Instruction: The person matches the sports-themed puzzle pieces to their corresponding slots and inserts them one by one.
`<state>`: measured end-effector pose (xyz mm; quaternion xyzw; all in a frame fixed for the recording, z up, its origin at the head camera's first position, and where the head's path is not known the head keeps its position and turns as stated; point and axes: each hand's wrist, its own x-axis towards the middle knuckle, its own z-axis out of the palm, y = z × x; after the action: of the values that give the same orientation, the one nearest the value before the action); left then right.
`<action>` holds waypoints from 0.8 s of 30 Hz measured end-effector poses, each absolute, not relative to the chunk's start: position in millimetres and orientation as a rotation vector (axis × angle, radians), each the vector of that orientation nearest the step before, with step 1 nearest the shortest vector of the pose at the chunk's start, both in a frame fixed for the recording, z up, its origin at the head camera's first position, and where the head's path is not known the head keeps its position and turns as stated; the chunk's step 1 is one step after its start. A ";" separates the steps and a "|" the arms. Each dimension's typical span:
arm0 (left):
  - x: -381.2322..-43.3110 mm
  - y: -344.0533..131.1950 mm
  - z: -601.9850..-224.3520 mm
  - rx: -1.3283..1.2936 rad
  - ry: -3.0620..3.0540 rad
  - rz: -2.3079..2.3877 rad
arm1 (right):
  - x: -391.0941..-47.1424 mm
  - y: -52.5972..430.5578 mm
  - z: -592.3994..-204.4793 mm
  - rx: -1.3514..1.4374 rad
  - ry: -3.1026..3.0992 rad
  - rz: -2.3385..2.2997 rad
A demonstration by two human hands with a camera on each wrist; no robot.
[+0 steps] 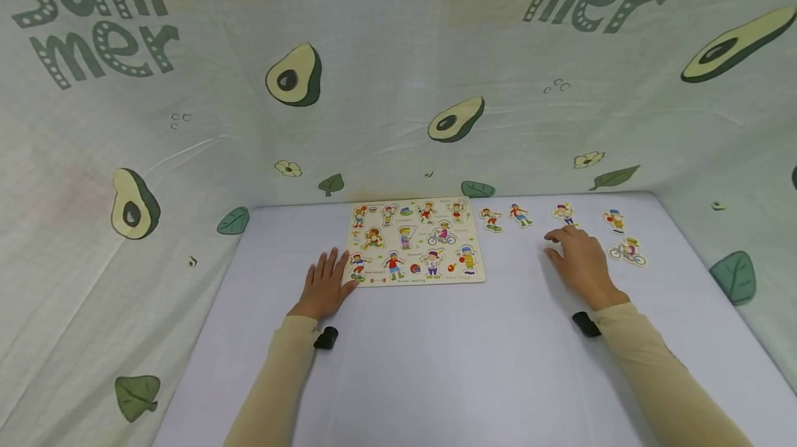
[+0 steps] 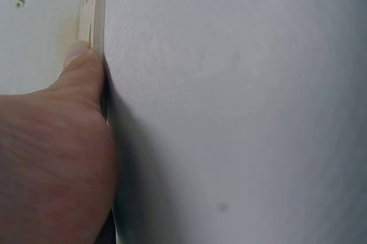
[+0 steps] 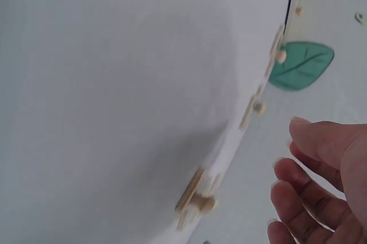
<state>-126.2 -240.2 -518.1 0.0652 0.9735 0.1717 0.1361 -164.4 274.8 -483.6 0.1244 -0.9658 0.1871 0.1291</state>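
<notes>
A wooden puzzle board printed with cartoon children playing sports lies at the back of the table. My left hand rests at its left edge with fingers spread, the thumb touching the lower left corner. Over the table right of the board is my right hand, its fingers loosely bent and holding nothing. Just beyond those fingers lies a puzzle piece of a child in a cap. In the right wrist view the nearest piece shows a round wooden knob.
Between board and right hand lie a skateboarder piece and a roller-skater piece. Farther right are a ball-player piece and a cyclist piece. A patterned cloth hangs behind the white table.
</notes>
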 end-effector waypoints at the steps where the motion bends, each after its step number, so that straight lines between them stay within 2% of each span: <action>1: -126.1 -240.2 -517.6 0.187 2.817 0.493 | -165.1 278.9 -483.4 0.353 -2.805 0.544; 10: -127.2 -242.0 -518.7 0.183 2.829 0.484 | -175.0 306.7 -483.2 0.280 -2.857 0.525; 24: -128.8 -243.3 -527.5 0.180 2.841 0.473 | -182.8 322.2 -487.0 0.242 -3.042 0.508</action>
<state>-128.8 -243.3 -527.5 0.0618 0.9765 0.1625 0.1277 -182.8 322.2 -487.0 0.0783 -0.9830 0.1640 0.0240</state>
